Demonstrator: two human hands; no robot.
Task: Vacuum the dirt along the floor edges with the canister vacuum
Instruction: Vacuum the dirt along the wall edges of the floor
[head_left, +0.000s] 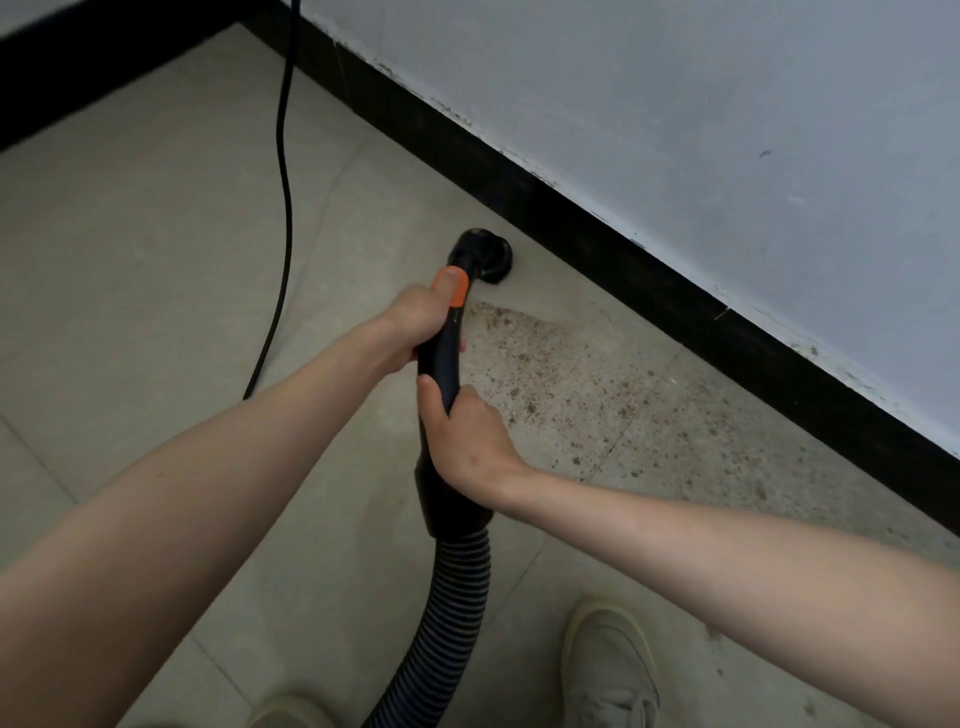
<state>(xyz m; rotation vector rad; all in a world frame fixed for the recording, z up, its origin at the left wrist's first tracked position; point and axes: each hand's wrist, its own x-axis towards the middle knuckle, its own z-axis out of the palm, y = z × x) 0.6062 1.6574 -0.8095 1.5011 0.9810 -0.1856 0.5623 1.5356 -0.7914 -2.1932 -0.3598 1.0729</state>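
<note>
A black vacuum wand (441, 364) with an orange collar (451, 287) ends in a round black brush nozzle (485, 257) that rests on the beige tiled floor near the black skirting board (649, 280). My left hand (415, 325) grips the wand just below the orange collar. My right hand (470, 434) grips the wand lower down, above the ribbed black hose (452, 613). Brown dirt specks (561, 384) lie scattered on the tiles to the right of the wand, along the skirting. The canister is out of view.
A black power cord (283, 208) hangs down and trails over the floor on the left. A white wall (727, 104) rises above the skirting. My two light shoes (608, 670) stand at the bottom edge, by the hose. A second skirting runs at top left.
</note>
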